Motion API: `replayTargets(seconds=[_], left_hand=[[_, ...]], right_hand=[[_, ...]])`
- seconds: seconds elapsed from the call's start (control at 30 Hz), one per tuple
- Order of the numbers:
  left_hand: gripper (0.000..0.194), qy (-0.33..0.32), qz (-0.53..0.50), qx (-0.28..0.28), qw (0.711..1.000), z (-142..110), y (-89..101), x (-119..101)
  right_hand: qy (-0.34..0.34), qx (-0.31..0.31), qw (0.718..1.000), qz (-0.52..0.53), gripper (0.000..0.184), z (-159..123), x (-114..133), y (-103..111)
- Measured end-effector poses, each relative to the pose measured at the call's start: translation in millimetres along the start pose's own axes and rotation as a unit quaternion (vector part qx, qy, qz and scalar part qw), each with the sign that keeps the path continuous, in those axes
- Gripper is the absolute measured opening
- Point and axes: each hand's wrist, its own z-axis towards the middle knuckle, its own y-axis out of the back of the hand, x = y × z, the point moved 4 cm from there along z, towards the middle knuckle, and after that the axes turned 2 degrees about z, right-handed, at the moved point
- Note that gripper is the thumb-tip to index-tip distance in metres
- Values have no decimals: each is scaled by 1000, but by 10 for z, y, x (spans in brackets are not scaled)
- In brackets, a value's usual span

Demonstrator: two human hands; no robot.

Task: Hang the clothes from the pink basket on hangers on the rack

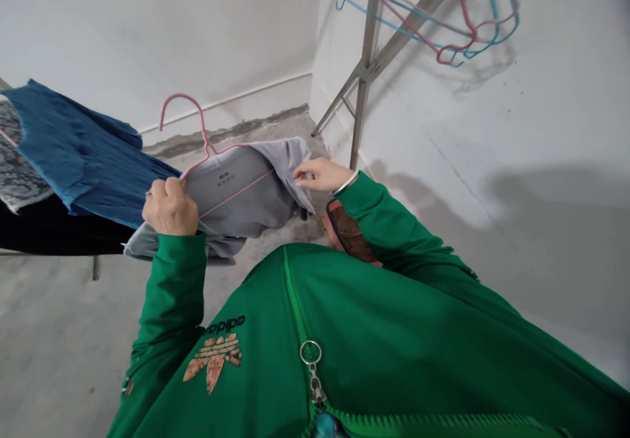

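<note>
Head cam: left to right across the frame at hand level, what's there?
Patterned cloth, blue garment, left hand, grey garment, right hand, metal rack leg, white wall

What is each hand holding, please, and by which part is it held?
The left hand grips the end of the pink hanger through the grey garment. The right hand pinches that garment's upper edge.
</note>
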Motion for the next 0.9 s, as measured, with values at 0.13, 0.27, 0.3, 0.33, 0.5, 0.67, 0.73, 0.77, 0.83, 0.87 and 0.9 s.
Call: replayTargets(seconds=[0.13,0.27,0.3,0.33,0.5,0.67,0.73,0.77,0.83,0.87,0.9], left_hand=[[30,-28,-29,8,999,-3,17,34],[28,-40,-23,-33,998,-2,34,65],[29,-42,-24,-42,998,2,33,75],[29,-46,-25,-48,998,6,30,87],[25,-57,-35,-45,997,28,-21,181],[23,-46,-43,-60,996,19,-73,283],[24,-42,-46,-58,996,15,-94,312],[24,-39,-48,-57,996,13,-100,323],[24,-39,-56,-50,996,7,-103,323],[24,-41,-60,-47,996,4,-99,311],[24,-47,-64,-40,996,0,-94,288]], right_hand=[[-27,-202,978,-39,17,-26,-85,366],[-25,-307,947,-88,17,52,-148,617],[-30,-303,948,-91,18,80,-171,628],[-35,-294,951,-88,18,106,-197,622],[-44,-305,949,61,25,151,-353,505],[-61,-392,903,168,33,125,-539,442],[-69,-393,906,139,36,93,-556,472],[-66,-384,915,106,38,71,-528,506],[-39,-356,934,5,42,24,-387,606],[-17,-339,939,-53,43,6,-279,658],[7,-318,942,-105,45,-5,-157,704]])
